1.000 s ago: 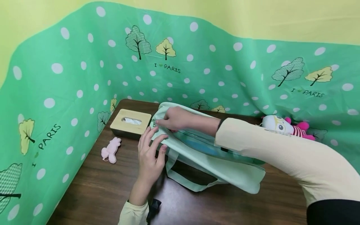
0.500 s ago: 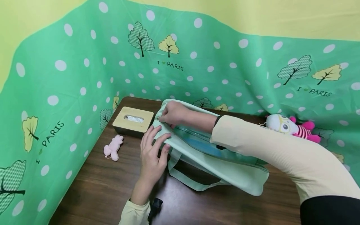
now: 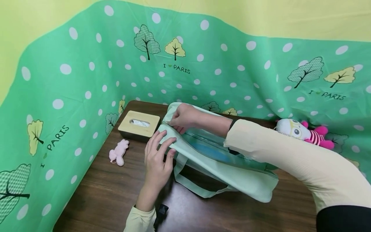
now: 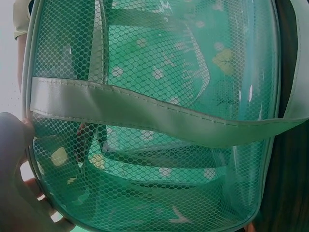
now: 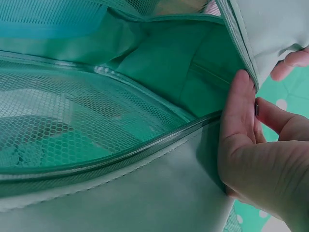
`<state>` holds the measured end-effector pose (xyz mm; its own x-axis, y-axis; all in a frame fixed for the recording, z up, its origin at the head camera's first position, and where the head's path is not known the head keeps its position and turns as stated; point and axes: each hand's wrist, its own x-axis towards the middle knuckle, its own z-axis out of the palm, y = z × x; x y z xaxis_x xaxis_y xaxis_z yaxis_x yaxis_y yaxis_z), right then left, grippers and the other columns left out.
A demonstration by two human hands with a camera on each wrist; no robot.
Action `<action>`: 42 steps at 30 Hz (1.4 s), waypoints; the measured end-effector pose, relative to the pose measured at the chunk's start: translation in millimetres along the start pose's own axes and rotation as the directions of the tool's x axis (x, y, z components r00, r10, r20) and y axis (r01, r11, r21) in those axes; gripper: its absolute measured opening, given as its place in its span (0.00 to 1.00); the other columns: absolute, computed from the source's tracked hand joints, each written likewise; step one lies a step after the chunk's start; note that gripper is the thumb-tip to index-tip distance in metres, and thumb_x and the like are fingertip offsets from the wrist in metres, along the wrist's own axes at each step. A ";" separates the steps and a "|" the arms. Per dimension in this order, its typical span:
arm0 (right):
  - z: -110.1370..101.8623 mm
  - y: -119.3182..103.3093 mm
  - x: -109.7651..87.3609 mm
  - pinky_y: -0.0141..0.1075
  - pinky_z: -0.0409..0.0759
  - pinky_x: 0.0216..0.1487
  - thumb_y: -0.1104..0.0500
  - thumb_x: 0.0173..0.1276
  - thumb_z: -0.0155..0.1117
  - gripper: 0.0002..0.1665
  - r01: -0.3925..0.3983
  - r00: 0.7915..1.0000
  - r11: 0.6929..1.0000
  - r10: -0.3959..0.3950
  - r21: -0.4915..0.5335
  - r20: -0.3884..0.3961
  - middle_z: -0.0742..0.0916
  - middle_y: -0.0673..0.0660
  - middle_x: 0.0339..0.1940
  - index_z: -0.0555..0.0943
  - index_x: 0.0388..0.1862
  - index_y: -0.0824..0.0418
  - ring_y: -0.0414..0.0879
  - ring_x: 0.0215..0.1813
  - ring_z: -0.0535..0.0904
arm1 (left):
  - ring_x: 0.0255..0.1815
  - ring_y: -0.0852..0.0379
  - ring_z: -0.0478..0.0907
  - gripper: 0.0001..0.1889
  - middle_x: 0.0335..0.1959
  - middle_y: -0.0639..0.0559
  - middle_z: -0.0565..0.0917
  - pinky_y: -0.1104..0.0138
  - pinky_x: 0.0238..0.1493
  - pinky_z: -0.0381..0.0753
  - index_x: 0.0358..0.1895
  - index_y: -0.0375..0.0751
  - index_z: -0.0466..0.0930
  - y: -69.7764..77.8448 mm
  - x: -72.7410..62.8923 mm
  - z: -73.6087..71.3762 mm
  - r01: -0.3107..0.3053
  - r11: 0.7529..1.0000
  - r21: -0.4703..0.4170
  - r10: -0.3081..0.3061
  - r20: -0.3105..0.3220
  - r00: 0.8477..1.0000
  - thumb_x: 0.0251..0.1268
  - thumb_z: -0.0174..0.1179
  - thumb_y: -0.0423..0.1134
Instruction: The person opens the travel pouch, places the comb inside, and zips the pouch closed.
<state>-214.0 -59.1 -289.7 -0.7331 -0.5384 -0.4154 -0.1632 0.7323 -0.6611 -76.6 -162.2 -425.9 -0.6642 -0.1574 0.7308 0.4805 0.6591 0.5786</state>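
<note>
A mint-green zip-top bag (image 3: 226, 167) with mesh panels and strap handles lies on the table, its top gaping. At its left end my right hand (image 3: 186, 116) pinches the zipper pull (image 5: 256, 110) between thumb and fingers, with the other fingers reaching inside the opening. My left hand (image 3: 157, 161) rests on the bag's front left corner, fingers spread over the top edge. In the left wrist view the thumb (image 4: 21, 130) lies along the edge of the mesh side. A translucent blue ribbed item (image 5: 48, 19) sits inside the bag, partly hidden.
A wood-topped tissue box (image 3: 139, 124) stands close to the bag's left end. A small pink plush toy (image 3: 119, 153) lies in front of it. Behind my right sleeve is a pink-and-white striped doll (image 3: 316, 137). A polka-dot green curtain (image 3: 203, 74) encloses the table (image 3: 110, 193).
My right hand stays at the bag's left end and has shifted slightly to the right along the zipper. The left hand keeps its place on the corner. The whole head view has shifted slightly.
</note>
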 end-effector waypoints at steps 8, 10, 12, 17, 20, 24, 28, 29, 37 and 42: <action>-4.4 3.3 -6.9 0.39 0.88 0.41 0.62 0.77 0.63 0.13 0.003 1.000 1.000 -0.003 0.023 0.010 0.91 0.64 0.37 0.89 0.43 0.71 0.46 0.31 0.89 | 0.73 0.35 0.69 0.26 0.65 0.39 0.80 0.33 0.68 0.62 0.52 0.43 0.86 -1.2 0.3 -0.3 0.004 1.000 0.005 -0.004 0.002 1.000 0.81 0.45 0.59; -5.4 4.3 -8.4 0.39 0.88 0.40 0.62 0.76 0.64 0.12 -0.001 1.000 0.999 0.001 0.033 0.010 0.91 0.64 0.36 0.89 0.43 0.71 0.46 0.30 0.88 | 0.72 0.34 0.69 0.26 0.64 0.39 0.80 0.33 0.68 0.62 0.52 0.43 0.86 -1.7 0.2 -0.4 0.004 1.000 0.005 -0.004 0.002 1.000 0.81 0.45 0.59; -6.0 6.0 -9.1 0.39 0.88 0.40 0.62 0.76 0.64 0.12 -0.006 1.000 0.999 0.006 0.046 0.012 0.91 0.64 0.35 0.89 0.44 0.71 0.46 0.31 0.88 | 0.72 0.34 0.69 0.26 0.65 0.39 0.80 0.33 0.68 0.62 0.51 0.43 0.86 -2.1 -0.1 -0.5 0.004 1.000 0.007 -0.004 0.003 1.000 0.81 0.45 0.59; -6.9 9.1 -10.8 0.40 0.89 0.41 0.61 0.76 0.65 0.12 -0.013 1.000 0.998 0.013 0.056 0.011 0.92 0.63 0.35 0.89 0.44 0.71 0.47 0.31 0.89 | 0.72 0.34 0.69 0.26 0.65 0.39 0.80 0.33 0.68 0.62 0.51 0.43 0.86 -3.3 -1.0 -1.0 0.005 1.000 0.007 -0.005 0.010 1.000 0.81 0.45 0.59; -7.7 11.0 -12.5 0.40 0.89 0.40 0.61 0.75 0.65 0.12 -0.014 1.000 0.998 0.014 0.053 0.007 0.92 0.63 0.35 0.89 0.44 0.71 0.46 0.30 0.89 | 0.71 0.34 0.69 0.26 0.65 0.39 0.80 0.34 0.67 0.63 0.51 0.43 0.86 -3.5 -1.4 -1.2 0.002 1.000 0.008 -0.002 0.014 1.000 0.82 0.45 0.59; -9.1 13.6 -14.5 0.40 0.89 0.39 0.62 0.75 0.65 0.12 -0.026 1.000 0.998 0.025 0.064 0.007 0.92 0.63 0.35 0.89 0.42 0.70 0.46 0.29 0.89 | 0.71 0.35 0.70 0.26 0.65 0.39 0.79 0.34 0.67 0.63 0.51 0.43 0.86 -3.1 -2.1 -1.3 -0.002 1.000 0.012 0.002 0.020 1.000 0.81 0.45 0.59; -10.1 15.3 -17.0 0.41 0.89 0.41 0.62 0.75 0.65 0.12 -0.043 0.999 0.995 0.042 0.092 0.018 0.92 0.63 0.35 0.89 0.44 0.70 0.47 0.31 0.89 | 0.71 0.36 0.70 0.26 0.66 0.40 0.79 0.35 0.67 0.64 0.51 0.43 0.86 -2.7 -1.9 -1.4 -0.006 1.000 0.016 0.006 0.020 1.000 0.81 0.45 0.59; -10.5 15.8 -17.6 0.41 0.89 0.42 0.62 0.75 0.64 0.12 -0.045 0.999 0.994 0.044 0.098 0.021 0.92 0.63 0.35 0.89 0.44 0.70 0.47 0.31 0.89 | 0.70 0.36 0.71 0.26 0.65 0.40 0.80 0.35 0.67 0.64 0.51 0.43 0.86 -2.6 -1.7 -1.4 -0.008 1.000 0.019 0.008 0.018 1.000 0.81 0.45 0.59; -15.8 18.9 -25.3 0.41 0.89 0.42 0.64 0.75 0.62 0.12 -0.031 0.999 0.994 0.029 0.107 0.026 0.92 0.65 0.36 0.88 0.46 0.72 0.48 0.33 0.90 | 0.67 0.37 0.74 0.27 0.63 0.40 0.82 0.37 0.65 0.69 0.48 0.42 0.88 -2.1 0.9 0.3 -0.028 0.999 0.041 0.029 -0.014 0.999 0.79 0.46 0.59; -17.0 22.7 -29.1 0.43 0.89 0.44 0.64 0.75 0.62 0.12 -0.026 0.999 0.994 0.023 0.105 0.029 0.92 0.64 0.35 0.88 0.46 0.72 0.47 0.32 0.90 | 0.66 0.37 0.75 0.29 0.62 0.40 0.83 0.38 0.66 0.70 0.47 0.41 0.88 -0.4 1.2 0.7 -0.022 0.999 0.044 0.022 -0.016 1.000 0.78 0.45 0.60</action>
<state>-207.6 -19.8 -282.0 -0.7170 -0.5336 -0.4485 -0.0739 0.6980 -0.7123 -78.0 -162.2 -425.5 -0.6438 -0.1547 0.7494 0.4690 0.6941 0.5461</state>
